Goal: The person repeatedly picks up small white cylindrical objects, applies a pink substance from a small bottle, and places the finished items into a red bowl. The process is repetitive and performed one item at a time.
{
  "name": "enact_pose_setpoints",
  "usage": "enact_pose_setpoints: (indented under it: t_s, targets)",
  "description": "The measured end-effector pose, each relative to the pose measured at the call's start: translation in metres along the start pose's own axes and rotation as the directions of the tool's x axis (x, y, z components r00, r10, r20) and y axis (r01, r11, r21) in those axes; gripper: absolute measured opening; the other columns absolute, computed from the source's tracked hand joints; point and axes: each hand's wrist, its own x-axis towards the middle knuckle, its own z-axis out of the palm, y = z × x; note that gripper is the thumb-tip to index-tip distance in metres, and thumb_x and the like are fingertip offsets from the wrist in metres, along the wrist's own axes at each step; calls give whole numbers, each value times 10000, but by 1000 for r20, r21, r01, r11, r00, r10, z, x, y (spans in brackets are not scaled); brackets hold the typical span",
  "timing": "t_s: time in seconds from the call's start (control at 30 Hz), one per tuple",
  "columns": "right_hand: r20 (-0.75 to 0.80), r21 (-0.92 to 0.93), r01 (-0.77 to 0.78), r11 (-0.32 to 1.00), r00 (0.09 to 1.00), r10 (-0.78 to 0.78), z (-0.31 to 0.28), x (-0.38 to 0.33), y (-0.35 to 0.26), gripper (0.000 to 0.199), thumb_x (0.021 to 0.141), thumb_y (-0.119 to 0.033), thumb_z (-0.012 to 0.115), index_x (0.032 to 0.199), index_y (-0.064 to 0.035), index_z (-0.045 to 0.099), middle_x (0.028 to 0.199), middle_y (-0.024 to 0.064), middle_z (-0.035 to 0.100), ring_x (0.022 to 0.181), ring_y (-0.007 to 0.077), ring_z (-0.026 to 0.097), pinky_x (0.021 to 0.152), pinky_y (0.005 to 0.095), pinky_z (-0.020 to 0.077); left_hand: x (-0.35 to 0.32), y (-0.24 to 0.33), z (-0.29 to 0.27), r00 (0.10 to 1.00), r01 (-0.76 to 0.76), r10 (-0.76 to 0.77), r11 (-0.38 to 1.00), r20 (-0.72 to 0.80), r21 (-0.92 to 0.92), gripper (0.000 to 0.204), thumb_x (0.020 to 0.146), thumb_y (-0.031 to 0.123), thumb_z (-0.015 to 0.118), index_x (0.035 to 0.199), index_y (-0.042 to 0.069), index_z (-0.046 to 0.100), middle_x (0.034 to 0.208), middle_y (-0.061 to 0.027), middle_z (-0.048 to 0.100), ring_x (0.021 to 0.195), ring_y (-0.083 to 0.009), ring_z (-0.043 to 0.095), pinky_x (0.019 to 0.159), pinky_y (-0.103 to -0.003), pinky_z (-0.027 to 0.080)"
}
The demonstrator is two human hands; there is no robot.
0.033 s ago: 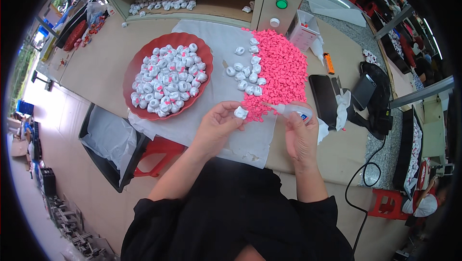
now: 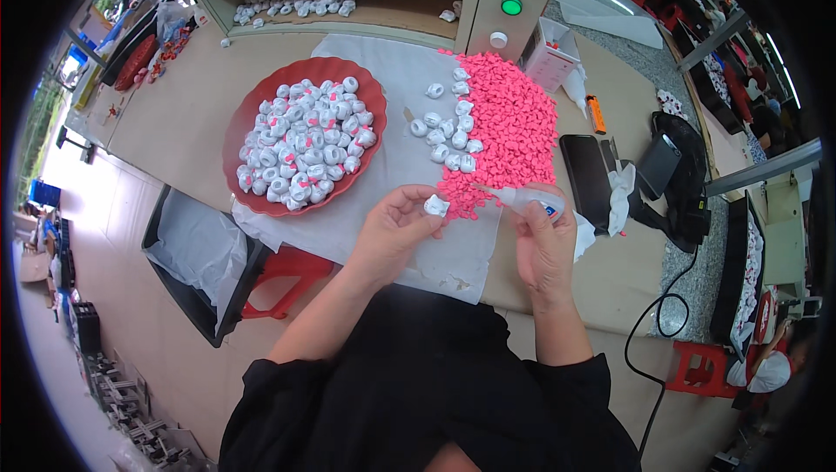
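Between thumb and fingertips, my left hand (image 2: 392,226) pinches a small white moulded piece (image 2: 436,205) with tiny dark marks. My right hand (image 2: 546,254) is wrapped round a white squeeze bottle (image 2: 523,199), its thin nozzle pointing left over the pink pieces. The nozzle tip is apart from the white piece. Just beyond both hands spreads a heap of small flat pink pieces (image 2: 512,119). Several loose white pieces (image 2: 447,128) lie along its left edge. A red scalloped bowl (image 2: 376,93) at the left holds many white pieces, some with pink bits on them.
A white sheet (image 2: 396,71) covers part of the table. Behind stands a cabinet (image 2: 418,37) with heaped white pieces and lit buttons. To the right are a white box (image 2: 549,54), an orange packet (image 2: 596,115) and a dark phone-like slab (image 2: 585,171). A lined black crate (image 2: 209,315) is at lower left.
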Motion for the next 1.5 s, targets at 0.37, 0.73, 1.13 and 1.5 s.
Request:
enact_pose_setpoints:
  t_s: [0.37, 0.73, 1.13, 1.5]
  targets:
    - [295, -410, 370, 834, 919, -263, 9, -16, 19, 257, 827, -112, 588, 995, -1, 429, 929, 114, 490, 747, 145, 516, 666, 250, 430, -6, -11, 0, 992, -125, 125, 988, 9, 89, 265, 808, -51, 536, 1056, -16, 448, 1046, -93, 535, 931, -136, 553, 819, -272, 459]
    - [461, -585, 582, 565, 811, -359, 1, -14, 23, 292, 849, -216, 565, 981, -2, 417, 895, 111, 481, 697, 134, 497, 613, 229, 414, -7, -12, -2, 989, -150, 150, 979, 11, 140, 268, 809, -88, 495, 1065, -17, 461, 1087, -85, 508, 1014, -113, 499, 862, -242, 413]
    - [483, -599, 595, 536, 802, -351, 2, -13, 22, 267, 850, -198, 561, 973, -6, 422, 882, 116, 490, 694, 134, 494, 617, 225, 403, -7, -12, 0, 987, -156, 159, 976, -7, 155, 259, 813, -74, 516, 1062, -33, 458, 1029, -89, 528, 945, -120, 539, 798, -226, 440]
    - [488, -604, 587, 539, 807, -332, 2, -13, 21, 267, 849, -201, 563, 968, -4, 427, 880, 116, 491, 721, 139, 483, 634, 231, 399, -6, -13, -2, 990, -142, 143, 978, 6, 154, 258, 815, -77, 507, 1064, -31, 460, 1027, -93, 533, 961, -132, 539, 830, -243, 435]
